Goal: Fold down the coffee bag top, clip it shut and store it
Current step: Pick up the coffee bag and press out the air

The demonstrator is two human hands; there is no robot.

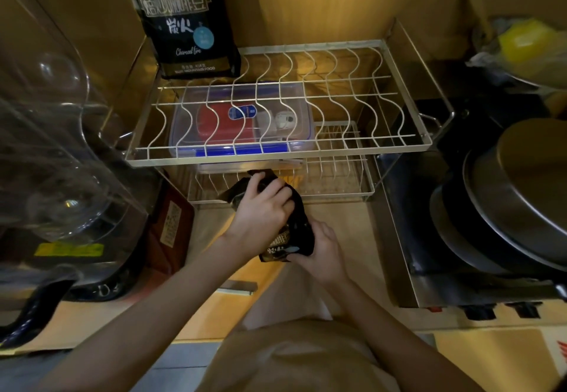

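Note:
A small black coffee bag point(299, 226) with gold lettering is held tilted above the wooden counter, in front of the lower wire rack. My left hand point(260, 210) grips its upper part, fingers curled over the bag's top. My right hand point(319, 249) holds the bag's lower end from the right. The top edge of the bag sticks out past my left fingers toward the rack. A second, larger black coffee bag point(187, 20) stands upright at the back left of the upper wire rack. No clip is visible.
A two-tier wire dish rack point(337, 146) fills the middle, with a clear blue-latched container point(242, 121) beneath its top grid. A clear glass appliance point(55, 146) stands left. Stacked metal pans point(506, 207) sit on a stove at right. A yellow object in plastic point(524, 42) lies far right.

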